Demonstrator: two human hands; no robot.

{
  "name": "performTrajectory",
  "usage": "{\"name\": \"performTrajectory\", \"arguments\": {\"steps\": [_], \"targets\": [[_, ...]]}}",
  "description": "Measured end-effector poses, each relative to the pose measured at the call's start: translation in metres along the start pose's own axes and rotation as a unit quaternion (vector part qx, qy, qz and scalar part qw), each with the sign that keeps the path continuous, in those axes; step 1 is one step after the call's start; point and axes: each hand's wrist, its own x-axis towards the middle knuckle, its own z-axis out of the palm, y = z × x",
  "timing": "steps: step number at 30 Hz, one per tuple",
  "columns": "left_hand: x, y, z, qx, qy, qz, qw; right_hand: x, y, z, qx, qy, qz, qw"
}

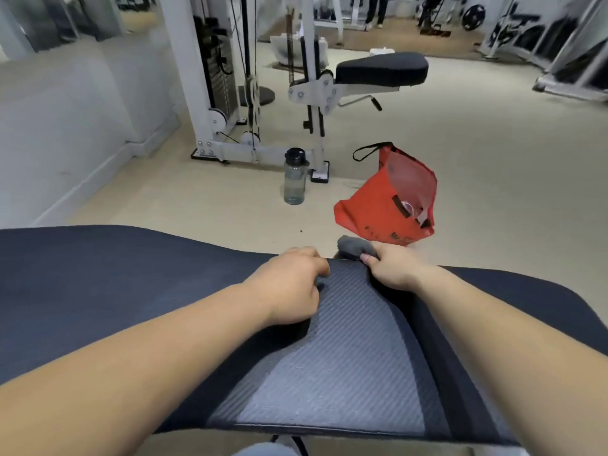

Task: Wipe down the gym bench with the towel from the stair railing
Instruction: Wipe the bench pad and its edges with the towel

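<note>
Across the lower frame lies the bench point(98, 291), a dark padded surface with a ribbed grey centre panel; its long axis runs left to right, so wiping strokes will likely travel sideways from the middle. Both ends of it are cut off by the frame or curve out of sight, and its near edge sits at the bottom of view, legs unseen. Beyond it, pale floor, a white cable machine point(230, 93) with a black seat pad, blurred at the top. Orange bag point(391, 205) slumped on the floor just past the far edge; its contents too small to make out. Clear bottle point(295, 177) upright to the bag's left, near the machine's foot. Right hand point(393, 269) at the far edge of the bench, fingers closed round a bunched grey towel point(353, 247), which pokes out ahead of the knuckles and overhangs the edge; most of the cloth is hidden in the fist. Left hand point(292, 284) rests just beside it on the ribbed panel, fingers curled under; whether they pinch a scrap of cloth or nothing I cannot tell. Right hand is the nearer to the towel. Stair railing not in view.
</note>
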Motion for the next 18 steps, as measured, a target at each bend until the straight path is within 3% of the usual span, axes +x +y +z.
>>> {"name": "performTrajectory", "arguments": {"steps": [13, 18], "targets": [[0.064, 0.173, 0.074, 0.050, -0.109, 0.086, 0.989, -0.057, 0.242, -0.061, -0.010, 0.128, 0.193, 0.973], [0.069, 0.195, 0.085, 0.112, -0.126, 0.050, 0.984, -0.098, 0.306, -0.048, 0.235, 0.191, 0.243, 0.922]]}}
